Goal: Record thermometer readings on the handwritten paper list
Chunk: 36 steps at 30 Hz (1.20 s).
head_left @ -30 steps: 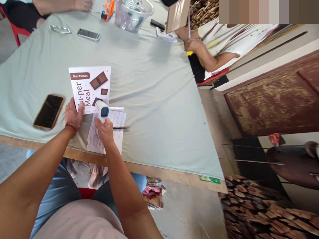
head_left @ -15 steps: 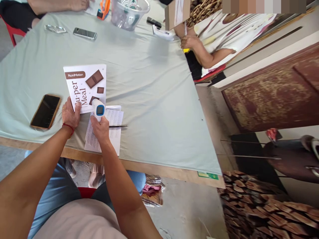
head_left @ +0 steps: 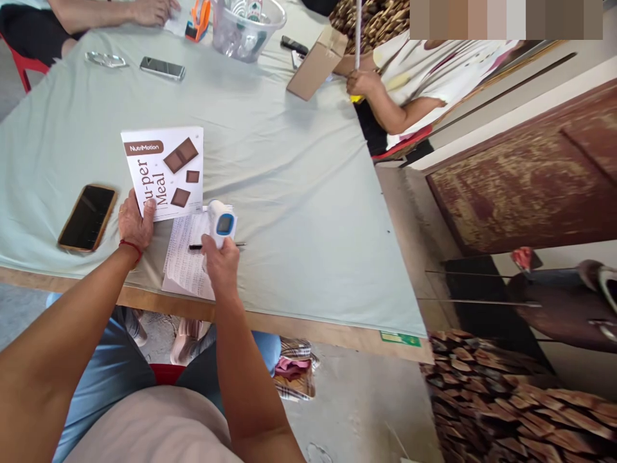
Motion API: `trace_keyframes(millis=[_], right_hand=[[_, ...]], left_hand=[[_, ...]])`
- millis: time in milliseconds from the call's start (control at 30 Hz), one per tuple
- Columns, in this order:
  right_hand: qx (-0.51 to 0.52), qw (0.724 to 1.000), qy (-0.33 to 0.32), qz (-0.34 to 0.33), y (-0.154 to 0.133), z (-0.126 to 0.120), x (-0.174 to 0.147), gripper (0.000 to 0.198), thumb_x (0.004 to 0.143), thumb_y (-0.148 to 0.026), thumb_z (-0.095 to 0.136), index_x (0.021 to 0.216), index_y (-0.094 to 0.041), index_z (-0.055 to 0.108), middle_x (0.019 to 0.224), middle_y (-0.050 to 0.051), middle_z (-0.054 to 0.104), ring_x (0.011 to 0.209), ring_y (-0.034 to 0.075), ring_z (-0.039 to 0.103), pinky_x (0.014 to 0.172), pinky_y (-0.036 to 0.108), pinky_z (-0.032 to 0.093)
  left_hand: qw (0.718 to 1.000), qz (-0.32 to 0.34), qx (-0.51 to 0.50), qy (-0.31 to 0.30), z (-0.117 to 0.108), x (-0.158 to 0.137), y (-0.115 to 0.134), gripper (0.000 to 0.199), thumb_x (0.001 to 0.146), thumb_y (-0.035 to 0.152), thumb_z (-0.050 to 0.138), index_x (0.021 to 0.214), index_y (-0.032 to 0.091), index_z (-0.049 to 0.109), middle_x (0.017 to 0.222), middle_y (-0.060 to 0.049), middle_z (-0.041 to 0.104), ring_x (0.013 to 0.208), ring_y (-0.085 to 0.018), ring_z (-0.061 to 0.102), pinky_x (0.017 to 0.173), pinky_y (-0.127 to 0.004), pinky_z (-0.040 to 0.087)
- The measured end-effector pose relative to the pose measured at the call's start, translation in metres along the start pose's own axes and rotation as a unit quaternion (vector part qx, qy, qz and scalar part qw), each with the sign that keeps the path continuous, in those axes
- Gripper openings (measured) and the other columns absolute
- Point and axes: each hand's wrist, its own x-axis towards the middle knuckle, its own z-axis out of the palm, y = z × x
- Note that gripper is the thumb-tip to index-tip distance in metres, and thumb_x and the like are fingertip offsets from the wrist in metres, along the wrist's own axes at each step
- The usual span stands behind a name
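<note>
Hands [head_left: 135, 225] on flat packet [head_left: 162, 168], rounded device [head_left: 216, 212]

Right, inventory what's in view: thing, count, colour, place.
Tablecloth: 1, pale green, centre
NutriMotion pack: 1, white, centre-left
Handheld device: 1, white, right of pack
Papers: several, white, on tablecloth
Pen: 1, black, across papers
Phones: 2, dark-screened, left side
Tape dispenser: 1, orange, far side
Tub: 1, clear, far side
Carton: 1, brown, far right
Woodpiles: 2, brown, right and top
Co-workers: 2, one white-topped, far side
Left hand: 1, red wristband, holding pack
Right hand: 1, bare, holding device
</note>
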Motion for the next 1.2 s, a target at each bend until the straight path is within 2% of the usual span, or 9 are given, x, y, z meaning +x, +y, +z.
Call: trace_keyframes(millis=[100,267,400,633,700,800,933,1067,1200], right_hand=[[-0.042,0.998,0.055,-0.01,0.002,-0.036,-0.003,0.036,0.073,-0.055,0.061,0.07,-0.021,0.052,0.062,-0.004,0.051,0.061,0.013,0.044,0.057,0.026,0.039],[-0.126,0.985,0.116,-0.025,0.007,-0.081,-0.004,0.037,0.07,-0.056,0.061,0.064,-0.024,0.044,0.056,-0.007,0.04,0.058,0.012,0.036,0.054,0.026,0.034],[-0.169,0.977,0.128,-0.032,0.007,-0.097,-0.004,0.034,0.071,-0.056,0.057,0.067,-0.024,0.047,0.058,-0.006,0.041,0.059,0.014,0.036,0.056,0.027,0.035],[-0.235,0.963,0.127,-0.034,0.018,-0.115,-0.002,0.042,0.076,-0.057,0.054,0.089,-0.018,0.063,0.073,0.001,0.059,0.067,0.018,0.047,0.064,0.03,0.04],[-0.287,0.947,0.141,-0.028,0.025,-0.122,0.002,0.043,0.077,-0.053,0.054,0.101,-0.019,0.065,0.085,0.005,0.064,0.075,0.021,0.052,0.068,0.031,0.04],[-0.403,0.9,0.165,-0.002,0.034,-0.135,0.01,0.044,0.079,-0.043,0.057,0.115,-0.02,0.065,0.099,0.011,0.064,0.087,0.026,0.056,0.071,0.035,0.041],[-0.504,0.854,0.129,0.005,0.04,-0.151,0.016,0.04,0.081,-0.036,0.059,0.117,-0.019,0.065,0.098,0.014,0.061,0.091,0.03,0.056,0.074,0.038,0.043],[-0.537,0.832,0.126,-0.061,0.033,-0.144,0.016,0.045,0.081,-0.03,0.06,0.124,-0.017,0.064,0.114,0.019,0.058,0.105,0.035,0.051,0.084,0.045,0.042],[-0.486,0.856,0.03,-0.175,0.027,-0.104,0.023,0.035,0.089,-0.025,0.051,0.119,-0.02,0.069,0.112,0.015,0.061,0.105,0.03,0.051,0.092,0.042,0.04]], left_hand=[[1.0,0.001,-0.003,-0.001,-0.001,0.0,0.001,0.065,0.092,0.072,0.027,0.123,0.021,0.055,0.107,-0.015,0.063,0.11,-0.034,0.057,0.1,-0.051,0.042],[1.0,0.002,0.0,-0.008,-0.003,0.002,0.003,0.07,0.092,0.072,0.024,0.125,0.019,0.054,0.111,-0.018,0.062,0.112,-0.036,0.056,0.1,-0.053,0.041],[1.0,-0.001,-0.004,-0.005,-0.003,0.003,0.002,0.07,0.091,0.072,0.025,0.124,0.019,0.055,0.111,-0.018,0.062,0.114,-0.036,0.055,0.102,-0.055,0.04],[1.0,0.013,-0.014,-0.011,-0.006,0.004,0.003,0.071,0.092,0.073,0.024,0.126,0.019,0.054,0.119,-0.017,0.06,0.121,-0.035,0.053,0.106,-0.053,0.038],[1.0,0.015,-0.016,-0.011,-0.007,0.004,0.004,0.072,0.091,0.074,0.024,0.128,0.019,0.054,0.121,-0.017,0.06,0.123,-0.035,0.052,0.106,-0.052,0.039],[1.0,0.009,-0.016,-0.009,-0.007,0.004,0.005,0.072,0.091,0.075,0.024,0.128,0.02,0.054,0.12,-0.017,0.061,0.122,-0.035,0.053,0.106,-0.053,0.039],[1.0,0.006,-0.015,-0.009,-0.007,0.003,0.005,0.072,0.091,0.075,0.025,0.127,0.021,0.055,0.118,-0.017,0.062,0.121,-0.036,0.053,0.106,-0.054,0.038],[1.0,0.003,-0.018,-0.011,-0.006,0.002,0.005,0.071,0.09,0.075,0.025,0.128,0.022,0.054,0.118,-0.016,0.062,0.121,-0.035,0.053,0.105,-0.053,0.038],[1.0,0.002,-0.011,-0.01,-0.006,0.002,0.006,0.073,0.09,0.075,0.023,0.129,0.022,0.053,0.12,-0.017,0.062,0.12,-0.035,0.053,0.105,-0.053,0.039]])
